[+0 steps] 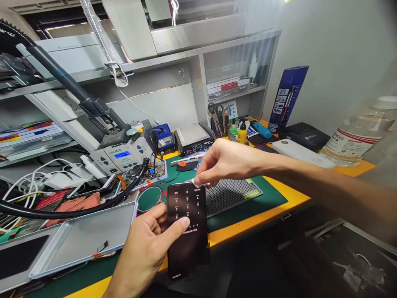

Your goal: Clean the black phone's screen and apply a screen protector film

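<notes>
A black smartphone point(187, 207) is in my left hand point(151, 236), with the thumb across the lit screen. Its keypad digits appear upside down to me. My right hand point(214, 163) is closed in a pinch at the phone's far right corner. A bit of something white point(196, 182), perhaps tissue or cloth, shows under its fingertips against the phone's edge; most of it is hidden. Beneath and behind the right hand lies a grey perforated mat point(234, 194) on the green work mat point(273, 194).
To the left, an open shallow tray point(89, 236) holds a small dark part. A rework station point(122, 157) and its black hose point(102, 211) stand behind it. Farther back are a tool holder point(218, 122) and yellow bottle point(242, 133). A large clear bottle point(356, 136) stands at right.
</notes>
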{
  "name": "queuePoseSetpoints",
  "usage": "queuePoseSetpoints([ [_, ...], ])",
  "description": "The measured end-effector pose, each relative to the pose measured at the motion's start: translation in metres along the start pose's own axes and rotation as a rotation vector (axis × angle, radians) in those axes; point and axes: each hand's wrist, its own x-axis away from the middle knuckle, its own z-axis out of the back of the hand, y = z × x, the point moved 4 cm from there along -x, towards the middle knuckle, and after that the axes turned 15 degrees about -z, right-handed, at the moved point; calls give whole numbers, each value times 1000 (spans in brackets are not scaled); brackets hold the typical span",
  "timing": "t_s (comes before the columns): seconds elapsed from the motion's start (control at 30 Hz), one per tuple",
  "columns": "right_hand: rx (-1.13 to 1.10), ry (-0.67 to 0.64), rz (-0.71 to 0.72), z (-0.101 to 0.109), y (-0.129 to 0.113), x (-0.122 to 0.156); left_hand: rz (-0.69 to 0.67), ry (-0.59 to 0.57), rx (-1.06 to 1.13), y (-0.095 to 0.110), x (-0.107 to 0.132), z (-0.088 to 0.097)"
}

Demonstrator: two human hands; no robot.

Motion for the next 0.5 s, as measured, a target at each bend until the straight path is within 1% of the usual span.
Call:
queuePoseSetpoints([
  [0.1, -134, 8, -16, -2, 8, -3, -3, 5, 9, 2, -3, -1],
  [0.23, -316, 4, -63, -6, 19, -6, -50, 31, -19, 7, -6, -2],
  [0.37, -475, 7, -59, -14, 29, -6, -59, 53, -4, 9, -5, -3],
  [0.5, -573, 90, -54, -24, 31, -1, -73, 62, 18, 10, -5, -4],
])
